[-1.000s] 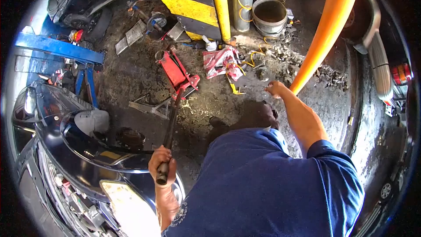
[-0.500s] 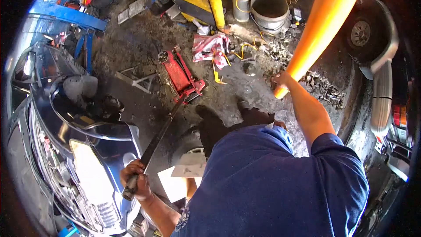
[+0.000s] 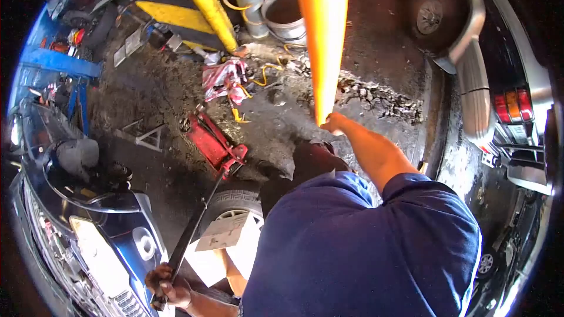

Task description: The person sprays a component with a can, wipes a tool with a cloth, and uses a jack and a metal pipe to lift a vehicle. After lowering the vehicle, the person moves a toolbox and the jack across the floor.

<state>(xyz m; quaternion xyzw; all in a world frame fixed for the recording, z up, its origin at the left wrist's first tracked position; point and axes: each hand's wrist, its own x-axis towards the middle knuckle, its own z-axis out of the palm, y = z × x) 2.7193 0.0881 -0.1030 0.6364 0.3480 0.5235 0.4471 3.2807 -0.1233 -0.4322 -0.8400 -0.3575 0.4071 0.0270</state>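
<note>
The black handle (image 3: 191,223) of a red floor jack (image 3: 212,144) runs down to the lower left. Near its free end my left hand (image 3: 169,289) is wrapped round it. My right arm reaches forward, and my right hand (image 3: 335,123) is closed at the lower end of a bright yellow-orange pole (image 3: 326,35). The jack lies on the dirty floor ahead of my feet, its handle joined at the near end. A white sheet or box (image 3: 244,246) with a grey piece on top is beside my left side; a skin-toned shape below it is partly hidden.
On the left is a dark car (image 3: 111,217) with exposed front parts. A tyre (image 3: 235,199) lies near my feet. Ahead are a metal stand (image 3: 150,138), a red-and-white cloth (image 3: 225,79), a yellow post (image 3: 202,6) and a bucket (image 3: 285,14). Another vehicle (image 3: 476,97) stands on the right.
The view has turned and shifted, so the jack, cloth and bucket appear further left. Both hands keep hold; my left hand and the handle's end appear lower, and the pole looks more upright.
</note>
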